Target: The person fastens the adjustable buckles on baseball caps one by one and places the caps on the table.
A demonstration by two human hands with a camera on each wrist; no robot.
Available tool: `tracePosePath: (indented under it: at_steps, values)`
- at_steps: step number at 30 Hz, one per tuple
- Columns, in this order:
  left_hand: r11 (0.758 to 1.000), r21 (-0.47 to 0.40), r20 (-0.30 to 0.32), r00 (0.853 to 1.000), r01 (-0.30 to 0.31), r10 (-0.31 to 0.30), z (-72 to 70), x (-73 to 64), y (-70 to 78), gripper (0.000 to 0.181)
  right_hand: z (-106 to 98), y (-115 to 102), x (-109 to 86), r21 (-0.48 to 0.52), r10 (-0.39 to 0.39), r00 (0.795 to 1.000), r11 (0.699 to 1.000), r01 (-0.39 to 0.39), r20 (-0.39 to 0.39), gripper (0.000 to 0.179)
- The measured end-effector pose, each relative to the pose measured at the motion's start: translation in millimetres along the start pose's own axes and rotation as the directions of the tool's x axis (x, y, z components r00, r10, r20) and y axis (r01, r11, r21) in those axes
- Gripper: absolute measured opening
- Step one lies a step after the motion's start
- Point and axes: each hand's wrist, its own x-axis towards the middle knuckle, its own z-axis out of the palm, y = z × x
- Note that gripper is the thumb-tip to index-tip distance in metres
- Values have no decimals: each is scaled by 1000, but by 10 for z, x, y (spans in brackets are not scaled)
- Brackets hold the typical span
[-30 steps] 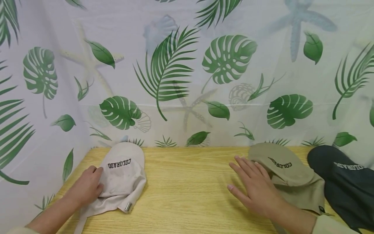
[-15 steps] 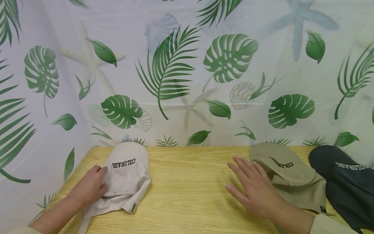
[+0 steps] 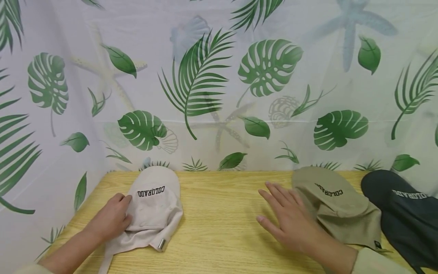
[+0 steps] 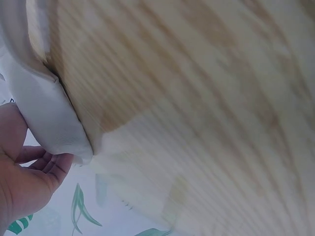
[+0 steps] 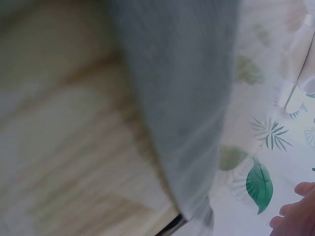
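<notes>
A white baseball cap (image 3: 154, 209) lettered COLORADO lies on the left of the table, brim toward the back wall. My left hand (image 3: 111, 217) pinches its left edge between thumb and fingers; the left wrist view shows the fingertips (image 4: 61, 164) curled at the cap's fabric. To the right, my right hand (image 3: 289, 219) is held with fingers straight and spread, beside an olive cap (image 3: 345, 205) and overlapping its left side in the head view. Only the fingertips (image 5: 290, 211) of this hand enter the right wrist view.
A dark navy cap (image 3: 407, 213) lies at the far right, partly cut off by the frame. The wood-grain table (image 3: 219, 213) runs back to a white cloth (image 3: 205, 87) printed with green leaves, which also hangs along the left side.
The white cap has slid a little to the right with my left hand on it. My right hand has shifted slightly left; the olive and navy caps stay put.
</notes>
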Motion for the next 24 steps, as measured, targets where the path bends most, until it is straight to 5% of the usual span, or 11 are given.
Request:
tracePosePath:
  at_steps: [24]
  values:
    - [999,-16,18,999,-31,32,-10,87,250,45,72,-252,129,34,-23,999,999,22,30,64]
